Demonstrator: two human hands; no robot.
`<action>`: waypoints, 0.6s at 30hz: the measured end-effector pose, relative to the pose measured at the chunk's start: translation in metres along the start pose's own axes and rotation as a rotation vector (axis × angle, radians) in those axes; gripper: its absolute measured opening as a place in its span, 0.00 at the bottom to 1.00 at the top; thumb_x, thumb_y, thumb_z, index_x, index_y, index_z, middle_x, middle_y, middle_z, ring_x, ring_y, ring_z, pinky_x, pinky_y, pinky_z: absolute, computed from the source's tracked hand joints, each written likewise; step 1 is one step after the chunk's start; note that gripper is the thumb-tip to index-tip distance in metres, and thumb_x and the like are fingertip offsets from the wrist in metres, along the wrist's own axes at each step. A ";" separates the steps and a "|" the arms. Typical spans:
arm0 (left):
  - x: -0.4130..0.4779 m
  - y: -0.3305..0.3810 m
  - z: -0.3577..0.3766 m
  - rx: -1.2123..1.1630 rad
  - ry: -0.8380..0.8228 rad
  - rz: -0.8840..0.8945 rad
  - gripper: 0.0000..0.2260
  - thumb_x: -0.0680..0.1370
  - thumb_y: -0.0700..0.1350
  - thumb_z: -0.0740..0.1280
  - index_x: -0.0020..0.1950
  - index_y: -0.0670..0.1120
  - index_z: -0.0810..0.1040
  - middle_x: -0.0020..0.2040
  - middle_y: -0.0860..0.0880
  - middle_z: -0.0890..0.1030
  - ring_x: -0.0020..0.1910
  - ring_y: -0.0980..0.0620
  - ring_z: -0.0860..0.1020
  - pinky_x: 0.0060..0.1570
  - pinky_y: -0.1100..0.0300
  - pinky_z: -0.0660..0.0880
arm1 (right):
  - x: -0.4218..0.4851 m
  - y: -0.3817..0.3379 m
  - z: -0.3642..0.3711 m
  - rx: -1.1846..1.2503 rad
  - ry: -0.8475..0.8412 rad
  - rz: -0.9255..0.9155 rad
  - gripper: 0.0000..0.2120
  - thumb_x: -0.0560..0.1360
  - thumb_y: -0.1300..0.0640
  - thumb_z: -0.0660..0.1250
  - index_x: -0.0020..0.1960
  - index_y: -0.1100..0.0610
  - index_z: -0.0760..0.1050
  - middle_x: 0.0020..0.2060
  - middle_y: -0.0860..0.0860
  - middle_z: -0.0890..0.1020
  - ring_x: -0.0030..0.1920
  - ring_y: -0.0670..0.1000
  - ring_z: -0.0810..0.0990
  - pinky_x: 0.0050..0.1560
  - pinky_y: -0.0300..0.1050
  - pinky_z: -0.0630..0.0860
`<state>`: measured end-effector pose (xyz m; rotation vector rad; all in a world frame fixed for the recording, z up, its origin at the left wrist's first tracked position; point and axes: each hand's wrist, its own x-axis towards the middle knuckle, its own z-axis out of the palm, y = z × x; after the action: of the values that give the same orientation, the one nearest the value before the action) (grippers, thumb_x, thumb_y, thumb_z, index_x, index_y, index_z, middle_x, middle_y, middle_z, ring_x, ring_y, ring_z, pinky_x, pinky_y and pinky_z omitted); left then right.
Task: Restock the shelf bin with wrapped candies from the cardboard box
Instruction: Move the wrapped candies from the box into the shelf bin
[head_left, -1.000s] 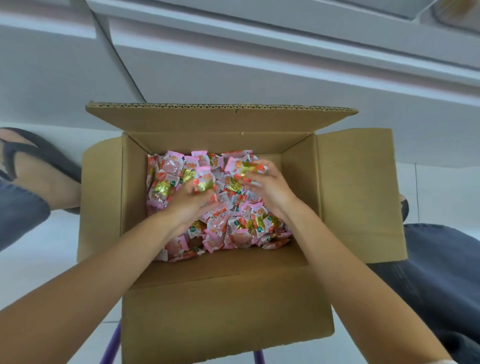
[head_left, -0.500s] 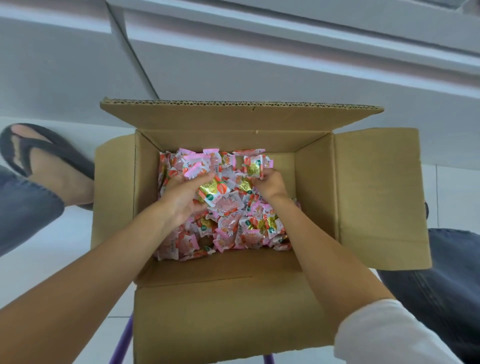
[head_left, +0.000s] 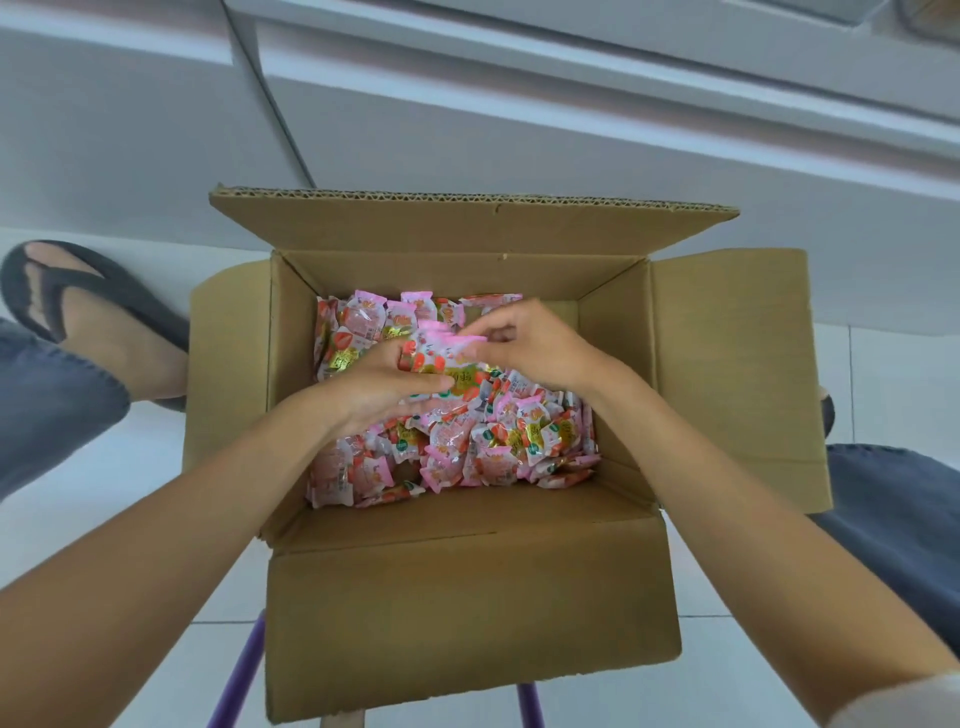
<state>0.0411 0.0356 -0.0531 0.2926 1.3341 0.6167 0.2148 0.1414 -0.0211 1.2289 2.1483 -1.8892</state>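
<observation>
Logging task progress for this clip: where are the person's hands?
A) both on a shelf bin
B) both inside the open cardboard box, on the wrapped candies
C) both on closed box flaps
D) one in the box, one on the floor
B: the left hand and right hand are both down in the open cardboard box, holding a bunch of wrapped candies between them.
</observation>
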 end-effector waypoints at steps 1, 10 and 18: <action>0.002 -0.002 -0.002 -0.034 0.008 -0.010 0.25 0.73 0.37 0.74 0.68 0.46 0.72 0.62 0.46 0.81 0.63 0.47 0.79 0.53 0.56 0.80 | 0.003 0.003 0.000 0.097 0.025 0.036 0.09 0.76 0.60 0.70 0.56 0.56 0.81 0.49 0.53 0.85 0.46 0.51 0.83 0.53 0.43 0.80; 0.006 -0.015 -0.021 -0.269 0.089 -0.068 0.42 0.76 0.34 0.70 0.81 0.52 0.47 0.78 0.47 0.60 0.65 0.46 0.74 0.57 0.40 0.78 | 0.052 0.114 0.036 -0.541 0.108 0.346 0.30 0.78 0.54 0.67 0.77 0.54 0.61 0.73 0.53 0.67 0.72 0.58 0.64 0.72 0.52 0.62; 0.011 -0.014 -0.026 -0.241 0.124 -0.024 0.35 0.75 0.37 0.71 0.78 0.51 0.59 0.72 0.47 0.71 0.66 0.47 0.75 0.56 0.47 0.80 | 0.033 0.080 0.010 -0.110 0.360 0.221 0.06 0.78 0.62 0.67 0.44 0.57 0.81 0.43 0.50 0.83 0.46 0.49 0.81 0.53 0.43 0.77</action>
<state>0.0203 0.0270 -0.0754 0.0434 1.3636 0.7775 0.2319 0.1463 -0.1065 1.8112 2.1209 -1.5378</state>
